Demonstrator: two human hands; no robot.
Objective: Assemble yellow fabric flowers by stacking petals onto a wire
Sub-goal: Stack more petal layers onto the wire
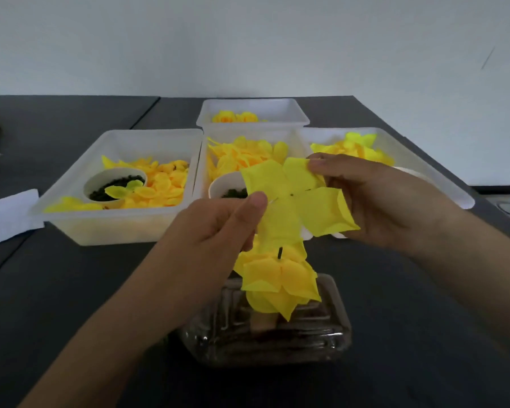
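A dark table stands by a pale wall. On it are white tubs: the left tub holds yellow petals and a cup of dark bits, the far tub holds finished flowers. The left hand and right hand each pinch a big four-petal piece above the wire. The wire pokes out of stacked petals over a clear box.

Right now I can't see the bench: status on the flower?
Left hand and right hand pinch a four-lobed petal piece. It hangs above the wire tip, not threaded. Stacked petals below. Nothing in the way.
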